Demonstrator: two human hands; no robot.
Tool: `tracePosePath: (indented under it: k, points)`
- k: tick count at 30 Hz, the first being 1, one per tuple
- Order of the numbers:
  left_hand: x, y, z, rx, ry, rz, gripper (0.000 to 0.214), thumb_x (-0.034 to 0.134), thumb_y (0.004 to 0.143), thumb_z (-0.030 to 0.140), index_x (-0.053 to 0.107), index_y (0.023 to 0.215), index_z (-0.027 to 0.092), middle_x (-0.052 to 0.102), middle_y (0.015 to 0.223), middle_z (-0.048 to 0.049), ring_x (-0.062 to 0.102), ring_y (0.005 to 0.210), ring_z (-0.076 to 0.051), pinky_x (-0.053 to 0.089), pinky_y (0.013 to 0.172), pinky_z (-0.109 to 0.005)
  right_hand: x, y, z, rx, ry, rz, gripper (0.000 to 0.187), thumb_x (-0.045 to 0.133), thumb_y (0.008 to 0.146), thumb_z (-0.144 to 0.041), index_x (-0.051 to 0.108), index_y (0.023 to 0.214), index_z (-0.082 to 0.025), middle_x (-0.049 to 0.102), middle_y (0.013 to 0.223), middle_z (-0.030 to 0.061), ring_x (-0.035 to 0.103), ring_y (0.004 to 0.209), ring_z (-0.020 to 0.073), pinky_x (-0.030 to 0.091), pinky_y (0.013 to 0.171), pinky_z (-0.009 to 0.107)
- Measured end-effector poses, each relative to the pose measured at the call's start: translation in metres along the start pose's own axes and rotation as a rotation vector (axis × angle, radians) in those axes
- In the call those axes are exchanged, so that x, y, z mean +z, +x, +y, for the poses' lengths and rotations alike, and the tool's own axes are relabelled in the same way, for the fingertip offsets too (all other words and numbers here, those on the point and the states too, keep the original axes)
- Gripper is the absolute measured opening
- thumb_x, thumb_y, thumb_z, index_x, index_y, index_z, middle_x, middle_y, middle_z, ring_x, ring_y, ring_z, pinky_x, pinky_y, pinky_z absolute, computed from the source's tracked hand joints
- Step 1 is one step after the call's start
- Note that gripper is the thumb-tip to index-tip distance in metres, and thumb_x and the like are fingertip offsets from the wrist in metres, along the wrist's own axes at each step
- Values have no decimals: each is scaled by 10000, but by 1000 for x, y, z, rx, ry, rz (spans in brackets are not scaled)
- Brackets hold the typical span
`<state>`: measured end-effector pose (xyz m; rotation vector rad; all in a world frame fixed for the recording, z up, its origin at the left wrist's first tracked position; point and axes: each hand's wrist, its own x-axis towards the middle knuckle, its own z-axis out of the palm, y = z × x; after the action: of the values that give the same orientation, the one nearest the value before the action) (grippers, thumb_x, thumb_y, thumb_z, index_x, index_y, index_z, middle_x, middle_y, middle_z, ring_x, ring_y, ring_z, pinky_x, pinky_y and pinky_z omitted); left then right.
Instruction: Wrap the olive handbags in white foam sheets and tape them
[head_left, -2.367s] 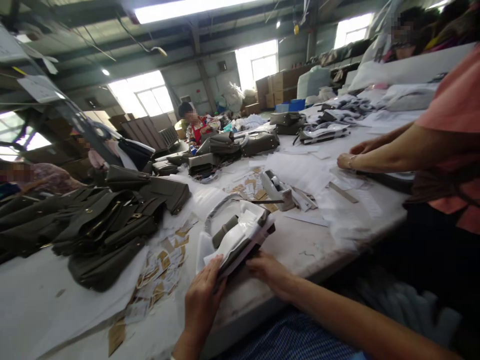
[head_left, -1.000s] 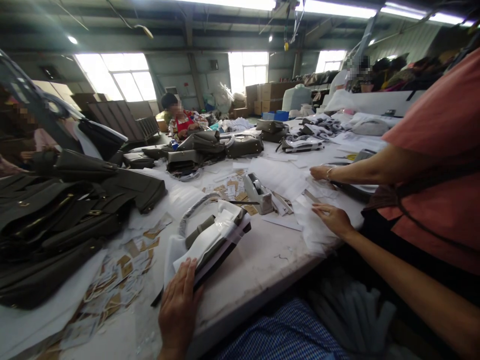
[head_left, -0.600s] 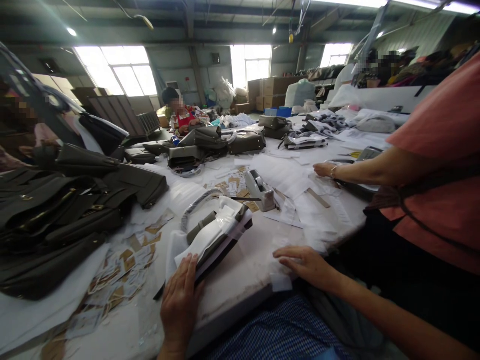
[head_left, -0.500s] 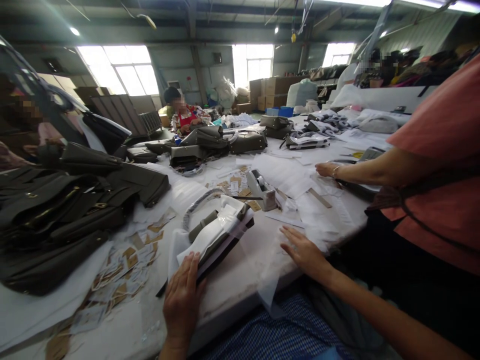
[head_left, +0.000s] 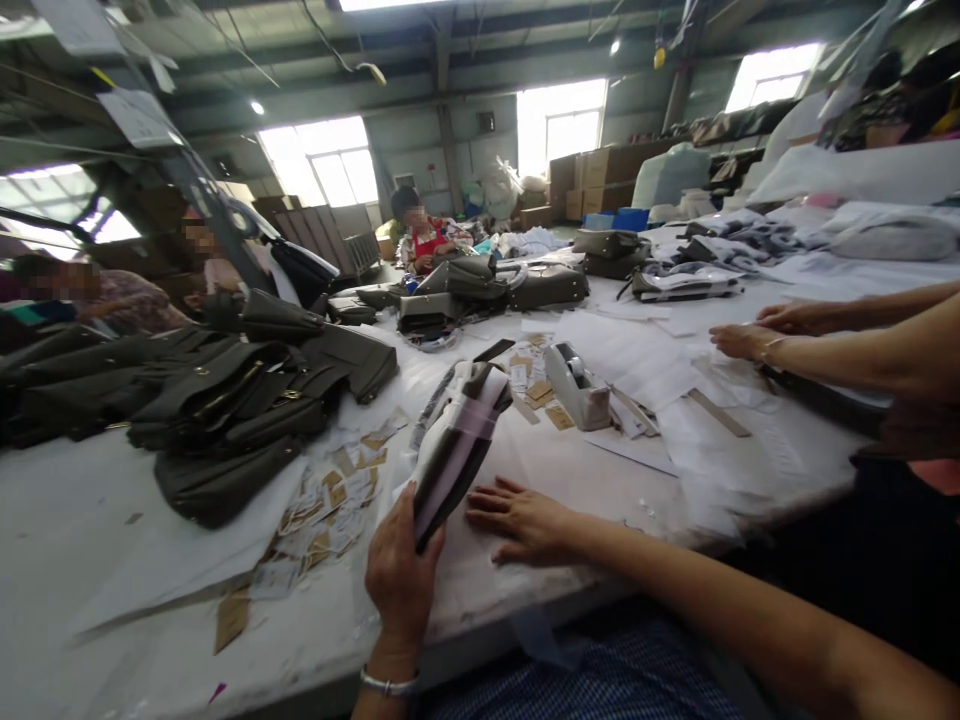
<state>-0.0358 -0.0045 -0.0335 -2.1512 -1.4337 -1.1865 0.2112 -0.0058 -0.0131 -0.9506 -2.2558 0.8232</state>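
Observation:
My left hand (head_left: 401, 565) is closed on the near end of a dark handbag (head_left: 457, 450), partly wrapped in white foam sheet and tipped up on its edge. Fingers and thumb lie on either side of the bag. My right hand (head_left: 525, 520) rests palm down, fingers spread, on the white tabletop (head_left: 570, 470) just right of the bag, holding nothing. Beyond the bag stands a grey tape dispenser (head_left: 577, 388). Loose paper tags (head_left: 330, 510) with strings lie scattered to the left of my left hand.
A heap of dark handbags (head_left: 255, 390) covers the table's left side. More bags (head_left: 480, 285) stand at the back. At the right, a co-worker's hands (head_left: 742, 338) work over a dark item. White foam sheets (head_left: 637, 345) and a card strip (head_left: 718, 412) lie between us.
My left hand has gripped the bag and tilted it up on edge. My right hand has moved left, close to the bag. The view has turned left.

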Motion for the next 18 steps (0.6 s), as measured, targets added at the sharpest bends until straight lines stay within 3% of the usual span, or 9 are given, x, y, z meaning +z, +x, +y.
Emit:
tracePosePath:
  k: [3, 5, 9, 11, 13, 15, 18]
  points:
    - [-9, 11, 2, 100, -23, -27, 671, 570, 963, 295, 249, 1548, 229, 613, 1356, -106, 602, 1210, -280, 489, 1001, -419, -2, 35, 8, -3, -9, 94, 407, 757, 758, -334, 724, 1162, -293, 685, 1262, 29, 556, 1267, 262, 306, 1155, 453]
    - [-15, 12, 7, 173, -17, -48, 639, 556, 970, 259, 271, 1540, 224, 603, 1372, -101, 581, 1246, -268, 474, 1027, -422, 2, 36, 4, 9, -32, 147, 297, 705, 802, -286, 751, 1095, -279, 731, 1158, 49, 618, 1174, 282, 379, 1101, 476]
    - [-17, -1, 25, 307, 17, -78, 499, 530, 986, 269, 424, 1470, 207, 602, 1373, -100, 586, 1247, -262, 503, 997, -413, 6, -5, -30, -129, -64, 3, 319, 621, 899, -296, 701, 1206, -274, 726, 1164, 70, 659, 1101, 269, 475, 1012, 429]
    - [-13, -13, 37, 347, 1, -103, 433, 502, 994, 222, 487, 1426, 215, 599, 1376, -83, 584, 1253, -249, 514, 993, -396, -3, -24, -50, -200, -63, -46, 294, 622, 907, -285, 712, 1187, -270, 748, 1093, 73, 692, 1004, 245, 523, 923, 365]
    - [-10, -24, 49, 381, -24, -107, 405, 461, 1001, 166, 523, 1397, 228, 611, 1363, -61, 591, 1246, -228, 525, 986, -372, -17, -26, -62, -208, -67, -10, 267, 601, 922, -263, 726, 1158, -269, 754, 1055, 67, 697, 957, 227, 527, 883, 333]
    - [-7, -31, 57, 387, -25, -112, 411, 419, 1009, 141, 529, 1392, 241, 615, 1358, -48, 596, 1239, -217, 537, 974, -360, -32, -9, -58, -121, -78, 111, 247, 556, 948, -274, 741, 1111, -270, 753, 1043, 60, 689, 961, 220, 515, 887, 328]
    - [-7, -35, 64, 346, 8, -134, 424, 385, 1016, 139, 528, 1397, 259, 607, 1368, -42, 598, 1236, -217, 553, 953, -356, -48, 40, -25, 201, -146, 236, 256, 530, 953, -358, 755, 1030, -264, 752, 1026, 49, 683, 952, 225, 505, 883, 327]
